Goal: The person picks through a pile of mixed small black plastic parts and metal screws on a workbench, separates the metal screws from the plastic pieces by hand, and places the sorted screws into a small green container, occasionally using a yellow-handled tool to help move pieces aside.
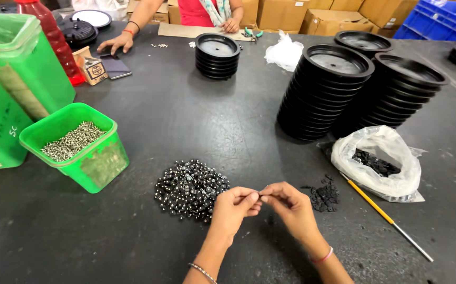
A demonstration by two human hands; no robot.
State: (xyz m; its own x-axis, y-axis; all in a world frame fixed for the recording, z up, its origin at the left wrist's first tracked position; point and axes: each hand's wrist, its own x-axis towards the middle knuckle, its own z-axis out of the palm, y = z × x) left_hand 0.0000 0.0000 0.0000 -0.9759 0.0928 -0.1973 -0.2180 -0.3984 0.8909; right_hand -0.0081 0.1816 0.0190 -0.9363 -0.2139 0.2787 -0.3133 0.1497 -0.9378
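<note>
I see a tiny part pinched between both hands, too small to identify; it sits right where the fingertips meet. Left hand (234,204) and right hand (287,202) are together, thumbs and forefingers closed on that small piece, just above the table (196,115).

Risk, my call: the piece is so small it could slip from the pinch and drop into the pile of small black-and-silver parts (191,188) just left of the left hand, lost among lookalikes. It could also roll on the hard top. The smaller heap of black bits (325,195) touching distance right of the right hand could get scattered by a wrist sweep, same for the yellow-handled tool (383,215) beyond it.

Further right, a clear bag of black pieces (380,163). Left and ahead, a green tub of screws (75,144). Well ahead, stacks of black round lids (338,89).

Surface: dark, scuffed, matte worktop. Room: workshop, cardboard boxes (333,18) and a blue crate (438,18) at the far edge; another person's hand (115,42) rests on the far side.
</note>
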